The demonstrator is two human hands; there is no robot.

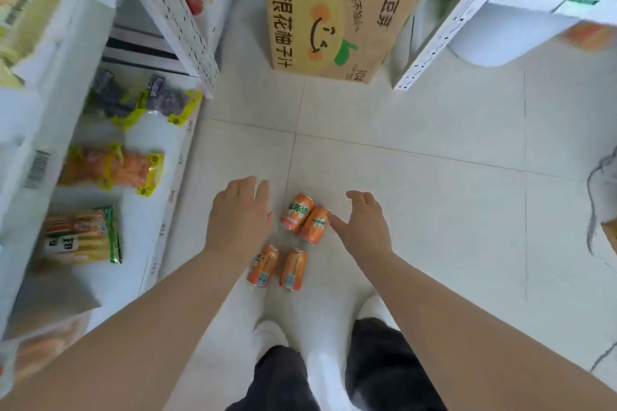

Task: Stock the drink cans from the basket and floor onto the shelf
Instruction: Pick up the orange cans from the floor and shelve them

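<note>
Several orange drink cans stand on the white tiled floor in front of my feet: a far pair [295, 212] [315, 224] touching each other and a near pair [263, 265] [293, 269]. My left hand [238, 215] hovers open just left of the far pair, palm down, holding nothing. My right hand [362, 223] is open on the right, its thumb tip close to or touching the right far can. The white shelf [160, 203] runs along the left. No basket is clearly in view.
Snack packets [113, 170] lie on the left shelf. A cardboard drinks carton [334, 10] stands on the floor ahead between two shelf uprights. Another white shelf unit [467, 17] is at the upper right. My white shoes [270, 334] are just behind the cans.
</note>
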